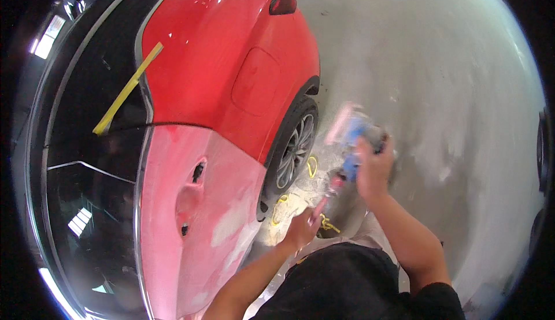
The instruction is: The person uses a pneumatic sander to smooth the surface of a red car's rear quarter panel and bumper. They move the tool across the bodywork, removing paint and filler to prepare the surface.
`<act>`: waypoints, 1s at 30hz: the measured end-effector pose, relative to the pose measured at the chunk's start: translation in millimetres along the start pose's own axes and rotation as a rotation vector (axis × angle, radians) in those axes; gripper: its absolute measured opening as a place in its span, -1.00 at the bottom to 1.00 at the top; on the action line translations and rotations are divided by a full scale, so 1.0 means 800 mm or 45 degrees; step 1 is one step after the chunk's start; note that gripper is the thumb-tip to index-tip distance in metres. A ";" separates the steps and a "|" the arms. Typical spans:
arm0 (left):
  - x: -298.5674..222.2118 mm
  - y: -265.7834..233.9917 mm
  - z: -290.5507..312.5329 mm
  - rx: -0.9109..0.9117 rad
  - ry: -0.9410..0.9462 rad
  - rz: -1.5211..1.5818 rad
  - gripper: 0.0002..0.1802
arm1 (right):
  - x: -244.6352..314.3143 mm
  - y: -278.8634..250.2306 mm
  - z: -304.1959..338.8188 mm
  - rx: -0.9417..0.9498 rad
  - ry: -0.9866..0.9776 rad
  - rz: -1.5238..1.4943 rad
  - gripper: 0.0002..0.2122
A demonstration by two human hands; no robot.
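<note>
Blue and grey, smeared by blur, a hand-held power tool with a pale pinkish flat pad [355, 134] sits just right of the frame's centre, over the floor and apart from the car. The right hand [374, 170] has its fingers bent around the tool's body, which hides part of it; blur keeps me from telling how tightly they close. Lower and to the left, the left hand [302, 227] curls its fingers around a slim pinkish-red tube [333, 188] that reaches up toward the tool. Filling the left half is the car: a glossy red rear body panel [225, 48] at upper centre-left, a dull, patchy pink door panel [217, 216] below it with dark openings, and black side glass [87, 175] along the far left. One long yellow strip [128, 92] lies slanting across the glass edge onto the red paint. A black tyre on a silver spoked wheel [295, 149] stands between the tool and the bodywork. Yellow loops and scraps [278, 209] lie on the grey floor [451, 89] near the wheel, on whitish, dusty-looking patches. At lower centre, the wearer's black shirt [341, 285] blocks the view of the floor beneath.
</note>
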State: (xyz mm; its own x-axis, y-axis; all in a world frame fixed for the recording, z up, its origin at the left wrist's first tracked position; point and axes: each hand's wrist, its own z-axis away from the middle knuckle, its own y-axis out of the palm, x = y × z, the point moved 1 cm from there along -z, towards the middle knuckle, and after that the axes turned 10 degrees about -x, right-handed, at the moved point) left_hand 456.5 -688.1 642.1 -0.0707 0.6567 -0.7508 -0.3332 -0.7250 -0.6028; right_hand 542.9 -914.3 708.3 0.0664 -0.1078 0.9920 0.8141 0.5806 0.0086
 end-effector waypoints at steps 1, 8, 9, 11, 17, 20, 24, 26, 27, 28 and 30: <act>0.036 0.025 -0.004 0.026 -0.030 -0.043 -0.79 | -0.002 -0.027 -0.039 -0.047 0.042 -0.037 -0.50; 0.124 0.116 0.036 -0.092 -0.622 -0.229 -0.80 | 0.093 -0.238 -0.295 -0.185 0.331 -0.245 -0.69; 0.115 0.136 0.040 -0.070 -0.617 -0.298 -0.80 | 0.098 -0.264 -0.328 -0.171 0.252 -0.161 -0.68; 0.057 0.173 0.020 -0.031 -0.670 -0.342 -0.83 | 0.109 -0.308 -0.394 -0.140 0.193 -0.075 -0.66; -0.066 0.267 -0.046 -0.226 -0.688 -0.137 -0.82 | 0.075 -0.361 -0.586 0.059 0.273 -0.027 -0.59; -0.114 0.279 -0.097 -0.274 -0.783 -0.092 -0.77 | 0.073 -0.313 -0.666 0.011 0.421 -0.107 -0.64; -0.166 0.274 -0.205 -0.463 -0.887 -0.167 -0.79 | 0.135 -0.210 -0.731 0.027 0.675 -0.308 -0.66; -0.183 0.277 -0.280 -0.521 -0.882 -0.168 -0.80 | 0.146 -0.192 -0.796 -0.002 0.663 -0.301 -0.66; -0.182 0.276 -0.322 -0.519 -0.907 -0.154 -0.80 | 0.151 -0.180 -0.825 -0.012 0.665 -0.296 -0.66; -0.182 0.274 -0.366 -0.515 -0.931 -0.142 -0.80 | 0.156 -0.177 -0.867 0.036 0.635 -0.320 -0.66; -0.243 0.267 -0.471 -0.501 -0.787 -0.313 -0.78 | 0.172 -0.193 -0.948 0.105 0.584 -0.324 -0.67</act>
State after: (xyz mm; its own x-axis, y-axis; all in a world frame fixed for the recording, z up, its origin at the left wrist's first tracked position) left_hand 753.0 -1049.2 557.4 -0.5885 0.7213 -0.3652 -0.0569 -0.4876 -0.8712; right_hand 863.9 -1630.3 747.6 0.1331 -0.5846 0.8004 0.7908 0.5495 0.2698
